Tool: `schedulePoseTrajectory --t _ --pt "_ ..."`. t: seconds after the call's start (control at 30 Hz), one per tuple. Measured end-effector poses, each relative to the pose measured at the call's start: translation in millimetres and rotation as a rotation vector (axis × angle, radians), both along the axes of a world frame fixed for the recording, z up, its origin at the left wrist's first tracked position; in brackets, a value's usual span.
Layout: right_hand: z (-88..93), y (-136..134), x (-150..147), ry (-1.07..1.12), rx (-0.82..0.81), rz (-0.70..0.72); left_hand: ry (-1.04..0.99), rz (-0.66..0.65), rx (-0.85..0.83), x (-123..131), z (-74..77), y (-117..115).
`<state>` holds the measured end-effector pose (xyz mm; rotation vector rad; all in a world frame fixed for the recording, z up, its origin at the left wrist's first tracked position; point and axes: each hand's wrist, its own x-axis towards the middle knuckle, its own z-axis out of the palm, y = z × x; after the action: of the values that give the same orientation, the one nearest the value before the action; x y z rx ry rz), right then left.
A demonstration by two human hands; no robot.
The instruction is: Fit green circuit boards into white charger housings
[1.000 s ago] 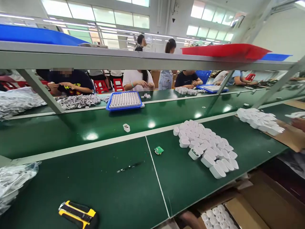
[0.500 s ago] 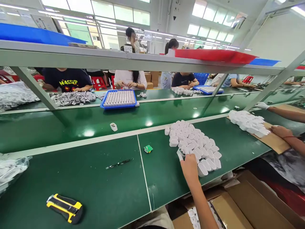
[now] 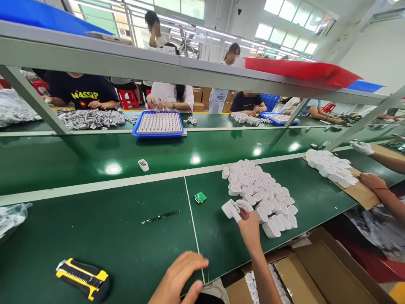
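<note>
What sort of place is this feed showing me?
Probably an electronics assembly workshop: long green workbenches run in rows, white plastic casings lie heaped near a small green circuit board, and workers sit along the benches at parts and a blue tray.

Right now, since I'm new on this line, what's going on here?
The person's right hand holds a white plastic casing beside a heap of matching casings on the green bench; the left hand hovers open near the bench edge. A small green circuit board lies nearby. A co-worker's hand rests by a second heap.
</note>
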<state>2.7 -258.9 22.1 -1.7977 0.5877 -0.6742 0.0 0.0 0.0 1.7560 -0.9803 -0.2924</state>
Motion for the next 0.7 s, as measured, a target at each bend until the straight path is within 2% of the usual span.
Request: schedulePoseTrajectory --t 0.07,0.17,0.23,0.3,0.4,0.57,0.63,0.7 --pt "15.8 28.3 -12.5 -0.089 0.153 0.076 -0.239 0.108 -0.154 8.0 20.4 -11.7" --pt "36.1 74.0 -29.4 -0.190 0.395 0.172 -0.472 0.297 -0.270 16.4 54.1 -20.8" --pt "45.2 100.4 -34.9 -0.194 0.570 0.230 -0.568 0.339 -0.346 20.4 71.5 -21.0" --pt "50.4 122.5 -35.5 -0.148 0.742 0.294 -0.610 0.351 -0.380 23.2 82.2 -17.0" --pt "53.8 149.3 -31.8 -0.047 0.948 0.407 -0.578 0.331 -0.337 25.2 88.6 -6.3" --pt "63.5 173.6 -30.5 0.020 1.269 0.509 -0.341 0.324 -0.351 23.7 91.1 8.7" --pt "70.0 174.9 -32.4 0.018 1.309 0.528 -0.288 0.322 -0.405 21.8 91.5 10.4" --pt "76.4 173.2 -35.1 0.014 1.276 0.558 -0.261 0.290 -0.460 19.0 92.1 10.0"
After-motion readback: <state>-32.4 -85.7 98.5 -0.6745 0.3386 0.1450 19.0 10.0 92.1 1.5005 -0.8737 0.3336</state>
